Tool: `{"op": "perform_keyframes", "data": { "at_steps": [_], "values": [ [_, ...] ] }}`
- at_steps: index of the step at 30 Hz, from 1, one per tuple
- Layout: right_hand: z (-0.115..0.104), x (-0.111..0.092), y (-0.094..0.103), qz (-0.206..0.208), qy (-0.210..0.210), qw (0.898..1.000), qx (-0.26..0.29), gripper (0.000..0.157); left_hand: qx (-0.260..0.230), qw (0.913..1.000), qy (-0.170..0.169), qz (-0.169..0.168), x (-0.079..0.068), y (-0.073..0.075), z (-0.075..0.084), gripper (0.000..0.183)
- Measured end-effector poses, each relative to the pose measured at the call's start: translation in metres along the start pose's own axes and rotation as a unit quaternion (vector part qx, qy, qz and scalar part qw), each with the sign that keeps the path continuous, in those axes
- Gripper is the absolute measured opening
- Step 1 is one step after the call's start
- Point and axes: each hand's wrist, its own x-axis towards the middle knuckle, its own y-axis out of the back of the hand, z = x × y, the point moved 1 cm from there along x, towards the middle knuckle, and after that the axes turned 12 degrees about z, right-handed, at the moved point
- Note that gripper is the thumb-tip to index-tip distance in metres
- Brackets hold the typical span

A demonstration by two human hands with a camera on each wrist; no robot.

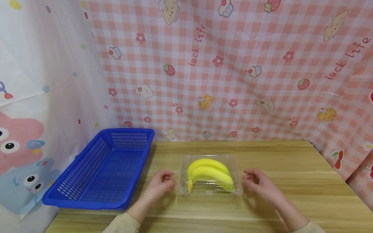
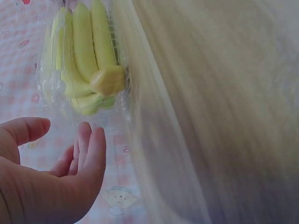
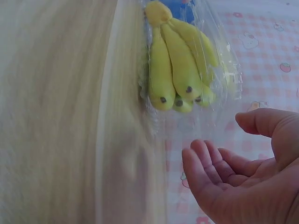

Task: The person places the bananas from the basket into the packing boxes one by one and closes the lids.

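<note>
A bunch of yellow bananas (image 1: 209, 171) lies inside a clear plastic box (image 1: 211, 191) on the wooden table. The box looks closed, with its transparent wall in front of the fruit in both wrist views. To its left is my left hand (image 1: 161, 184), fingers loosely bent and nothing held. My right hand (image 1: 259, 183) mirrors it on the box's right side, also holding nothing. In the left wrist view a gap shows between the left fingertips (image 2: 85, 133) and the box. The right fingertips (image 3: 198, 149) likewise stay apart from it in the right wrist view.
A blue plastic basket (image 1: 125, 200) with slotted walls stands on the left of the table (image 1: 291, 168). Behind the table hangs a pink checked cloth (image 1: 233, 81), and a white patterned cloth (image 1: 58, 64) hangs at the left.
</note>
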Motion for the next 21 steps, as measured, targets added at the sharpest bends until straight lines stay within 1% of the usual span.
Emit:
{"op": "perform_keyframes", "data": {
  "at_steps": [2,5,8,11,13,16,19,21],
  "values": [
    [-0.001,0.001,0.001,0.019,0.026,0.999,-0.039,0.045,0.03,0.9989,-0.034,0.011,0.001,0.002,0.002,0.034],
    [-0.001,0.003,0.003,0.042,0.063,0.994,-0.076,0.042,0.081,0.9934,-0.077,0.026,0.003,0.003,0.004,0.031],
    [-0.003,0.004,0.004,0.056,0.085,0.991,-0.088,0.039,0.128,0.9848,-0.111,0.037,0.005,0.004,0.006,0.029],
    [-0.006,0.005,0.005,0.073,0.115,0.985,-0.109,0.038,0.171,0.9723,-0.152,0.047,0.008,0.005,0.008,0.026],
    [-0.008,0.006,0.007,0.086,0.14,0.978,-0.131,0.038,0.201,0.9609,-0.182,0.057,0.01,0.005,0.01,0.027],
    [-0.011,0.007,0.01,0.104,0.18,0.964,-0.168,0.039,0.249,0.9386,-0.227,0.072,0.011,0.005,0.013,0.028],
    [-0.014,0.008,0.012,0.113,0.203,0.952,-0.199,0.043,0.301,0.9111,-0.268,0.087,0.011,0.004,0.015,0.034],
    [-0.014,0.009,0.014,0.116,0.212,0.945,-0.221,0.046,0.326,0.8936,-0.293,0.094,0.011,0.003,0.016,0.039]
  ]
}}
